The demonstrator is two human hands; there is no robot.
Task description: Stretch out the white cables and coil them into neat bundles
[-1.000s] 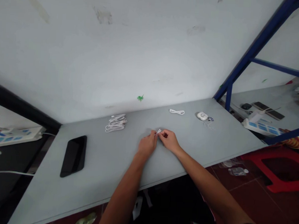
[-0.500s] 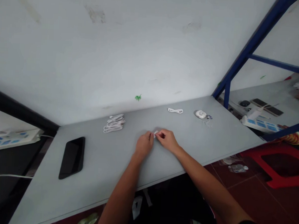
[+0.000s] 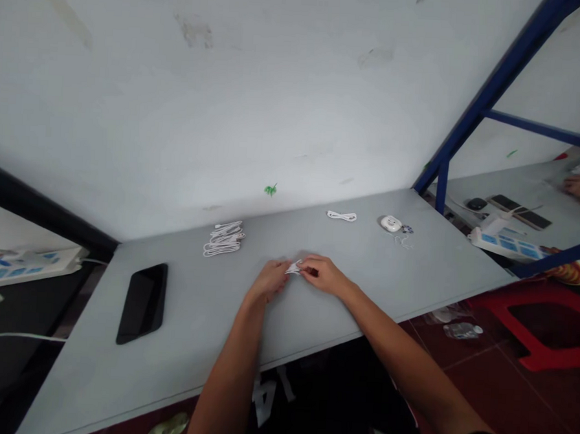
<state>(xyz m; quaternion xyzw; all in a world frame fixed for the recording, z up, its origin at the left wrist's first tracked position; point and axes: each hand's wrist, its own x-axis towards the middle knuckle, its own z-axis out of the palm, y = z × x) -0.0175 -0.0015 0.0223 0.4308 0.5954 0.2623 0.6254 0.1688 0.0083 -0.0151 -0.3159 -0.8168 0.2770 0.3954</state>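
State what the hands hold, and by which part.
A small white item, perhaps a cable: left side in the left hand, right side in the right hand; exact parts unclear.

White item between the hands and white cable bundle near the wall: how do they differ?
The white item is held by the left hand and right hand; the white cable bundle lies untouched on the table. Fingers partly hide the item, while the bundle is in plain view. The bundle is nearer the wall than the item. Both are white.
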